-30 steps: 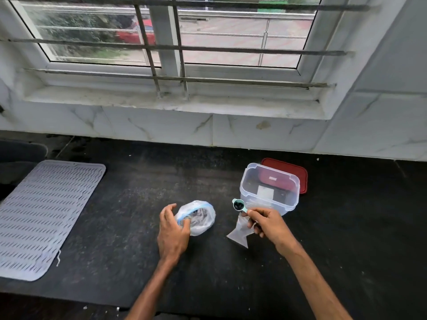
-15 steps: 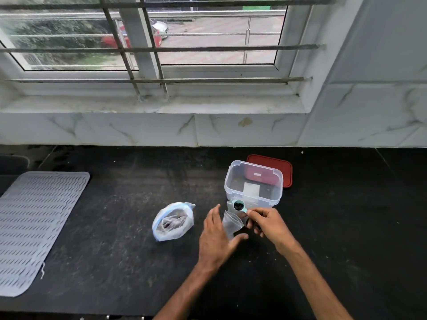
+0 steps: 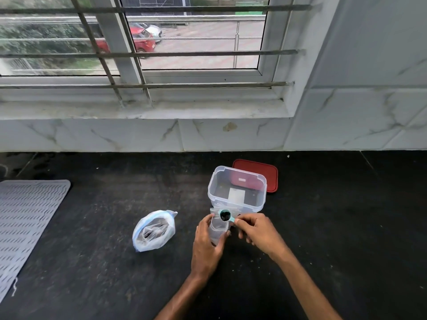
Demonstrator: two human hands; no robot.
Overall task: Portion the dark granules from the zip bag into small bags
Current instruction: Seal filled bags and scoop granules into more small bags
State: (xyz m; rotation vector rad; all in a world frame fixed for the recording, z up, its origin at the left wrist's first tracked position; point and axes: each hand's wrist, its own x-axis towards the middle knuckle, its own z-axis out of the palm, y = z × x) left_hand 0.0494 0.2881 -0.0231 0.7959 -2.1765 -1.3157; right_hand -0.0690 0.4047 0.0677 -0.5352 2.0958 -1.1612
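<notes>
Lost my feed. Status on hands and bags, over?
Left hand grips small bag. Right hand pinches teal scoop, loaded, over its mouth. Zip bag open, apart. No obstruction seen.

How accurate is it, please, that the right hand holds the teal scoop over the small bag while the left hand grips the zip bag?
One slip: in the head view the left hand grips the small bag; the zip bag sits untouched. The right hand does hold the teal scoop over the small bag.
</notes>
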